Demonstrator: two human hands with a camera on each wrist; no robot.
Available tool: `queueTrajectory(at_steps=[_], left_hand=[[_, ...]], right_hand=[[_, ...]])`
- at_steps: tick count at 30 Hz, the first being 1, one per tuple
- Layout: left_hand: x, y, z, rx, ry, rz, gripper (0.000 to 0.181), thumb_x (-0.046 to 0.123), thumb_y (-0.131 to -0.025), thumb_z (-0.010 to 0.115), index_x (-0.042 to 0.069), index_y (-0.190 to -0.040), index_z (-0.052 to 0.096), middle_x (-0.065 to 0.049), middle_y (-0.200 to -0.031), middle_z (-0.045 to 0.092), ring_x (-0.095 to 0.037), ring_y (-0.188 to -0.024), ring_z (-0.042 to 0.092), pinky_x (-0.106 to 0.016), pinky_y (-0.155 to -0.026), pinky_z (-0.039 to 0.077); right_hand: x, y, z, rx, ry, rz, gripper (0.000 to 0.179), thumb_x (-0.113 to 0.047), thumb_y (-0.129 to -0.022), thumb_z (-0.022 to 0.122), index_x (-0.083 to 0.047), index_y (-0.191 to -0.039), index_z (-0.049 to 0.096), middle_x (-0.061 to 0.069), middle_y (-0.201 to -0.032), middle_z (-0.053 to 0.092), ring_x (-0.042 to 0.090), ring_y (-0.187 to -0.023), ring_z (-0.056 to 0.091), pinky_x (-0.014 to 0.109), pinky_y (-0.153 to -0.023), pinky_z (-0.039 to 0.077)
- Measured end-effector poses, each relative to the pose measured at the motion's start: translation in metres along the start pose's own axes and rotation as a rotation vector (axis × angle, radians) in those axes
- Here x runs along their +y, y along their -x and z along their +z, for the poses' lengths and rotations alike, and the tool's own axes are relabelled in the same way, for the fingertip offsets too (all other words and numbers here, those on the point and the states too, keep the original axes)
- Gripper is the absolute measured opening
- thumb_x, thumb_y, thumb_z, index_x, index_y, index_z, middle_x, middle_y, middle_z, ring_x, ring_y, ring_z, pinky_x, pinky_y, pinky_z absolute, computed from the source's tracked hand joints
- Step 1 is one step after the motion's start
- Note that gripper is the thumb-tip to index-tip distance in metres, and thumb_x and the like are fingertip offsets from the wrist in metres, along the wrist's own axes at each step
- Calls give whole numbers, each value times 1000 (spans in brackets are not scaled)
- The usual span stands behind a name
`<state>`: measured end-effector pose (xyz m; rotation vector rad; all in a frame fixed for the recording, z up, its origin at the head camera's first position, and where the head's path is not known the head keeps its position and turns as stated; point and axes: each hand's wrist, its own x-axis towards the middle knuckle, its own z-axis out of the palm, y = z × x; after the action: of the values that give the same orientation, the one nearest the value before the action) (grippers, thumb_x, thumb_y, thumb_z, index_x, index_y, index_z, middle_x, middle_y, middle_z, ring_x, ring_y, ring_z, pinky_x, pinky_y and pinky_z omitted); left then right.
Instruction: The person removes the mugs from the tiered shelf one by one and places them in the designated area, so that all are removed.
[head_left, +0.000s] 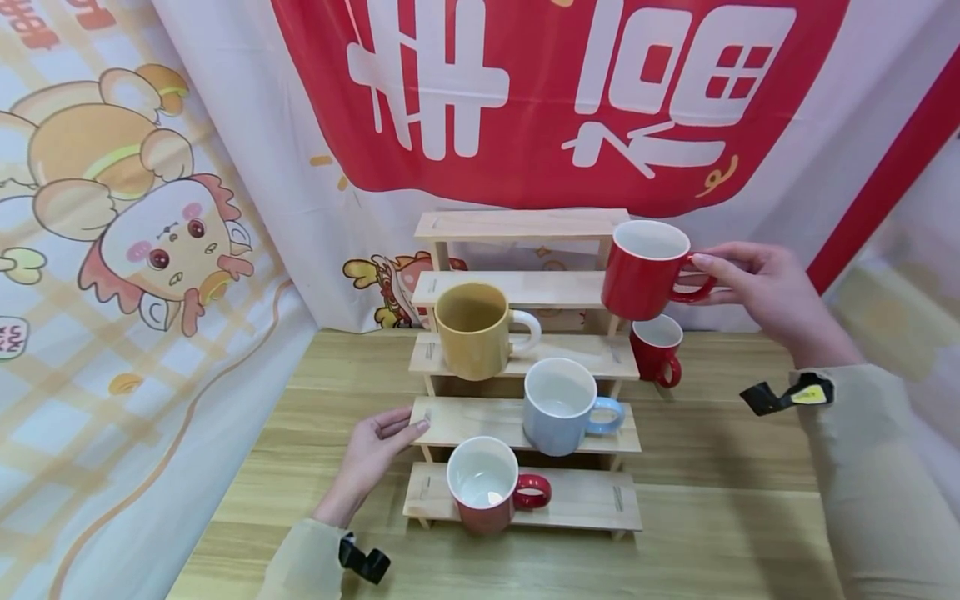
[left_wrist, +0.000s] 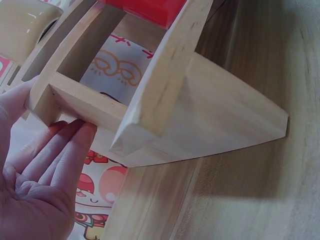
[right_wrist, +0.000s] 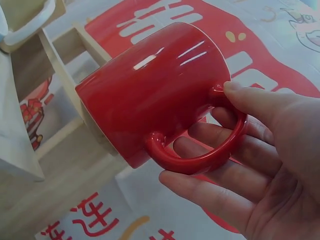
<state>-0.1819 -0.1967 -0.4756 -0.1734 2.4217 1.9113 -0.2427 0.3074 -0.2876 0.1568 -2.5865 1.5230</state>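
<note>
By its handle, my right hand (head_left: 765, 287) holds a red mug (head_left: 641, 271) with a white inside, in the air beside the upper right of a stepped wooden rack (head_left: 517, 287). The right wrist view shows the fingers through and around the handle (right_wrist: 200, 162). My left hand (head_left: 375, 450) grips the left end of the rack's second step from the front, thumb on top and fingers (left_wrist: 67, 155) underneath. On the rack stand a yellow mug (head_left: 474, 333) with a white handle, a light blue mug (head_left: 558, 412) and, on the lowest step, a red mug (head_left: 483, 492).
A smaller red mug (head_left: 654, 354) stands on the wooden table (head_left: 720, 450) just right of the rack, below the held mug. Behind hangs a red and white printed cloth (head_left: 540, 100); another patterned cloth (head_left: 180, 358) borders the left side.
</note>
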Motion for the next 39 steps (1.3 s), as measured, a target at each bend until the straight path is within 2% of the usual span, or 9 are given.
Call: queueTrajectory(at_steps=[8,16,19,25,29,34,39], left_hand=[[-1,-1,1,-5,19,11,61,32,-86,84,-4,-131,63,-23,-125,66,-33,-113,66,-30,-88,58],[1,0,1,-18,36,23,61,29,-88,83,-5,-132,61,-25,-127,65,-33,-115,65,-29,-88,58],[2,1,1,-14,35,22,59,27,-88,83,-6,-132,61,-25,-127,65,-33,-114,66,-29,-87,58],[-1,-1,1,-15,41,31,58,27,-88,83,-6,-131,62,-25,-126,66,-33,-113,66,-28,-87,58],[-3,-1,0,-16,41,33,58,28,-88,83,-6,-131,62,-25,-125,66,-33,-112,67,-29,-87,58],[-3,-1,0,-8,30,31,60,31,-86,84,-4,-130,63,-23,-124,67,-32,-112,67,-30,-88,58],[-4,-3,0,-12,23,37,62,32,-86,84,-4,-131,63,-23,-125,67,-33,-114,66,-31,-89,58]], right_hand=[[16,15,-23,44,-30,41,55,-48,-95,68,-13,-137,64,-7,-113,72,8,-96,69,22,-74,60],[29,32,-38,108,25,92,58,-50,-95,66,-11,-138,62,-18,-103,71,2,-89,67,21,-68,60],[39,35,-40,123,33,88,56,-47,-97,65,-6,-135,61,-21,-98,70,0,-85,68,19,-68,59],[61,41,-43,150,-16,65,44,-35,-100,66,0,-126,64,-20,-93,72,1,-82,71,20,-65,59],[77,46,-46,171,-12,76,35,-33,-100,66,-5,-121,68,-22,-91,71,-1,-81,69,18,-65,59],[97,52,-48,190,-79,82,12,-29,-100,67,-24,-109,74,-21,-88,71,-2,-79,69,17,-63,58],[114,54,-50,209,-125,93,17,-28,-100,67,-18,-113,74,-19,-89,73,-1,-80,70,19,-63,59]])
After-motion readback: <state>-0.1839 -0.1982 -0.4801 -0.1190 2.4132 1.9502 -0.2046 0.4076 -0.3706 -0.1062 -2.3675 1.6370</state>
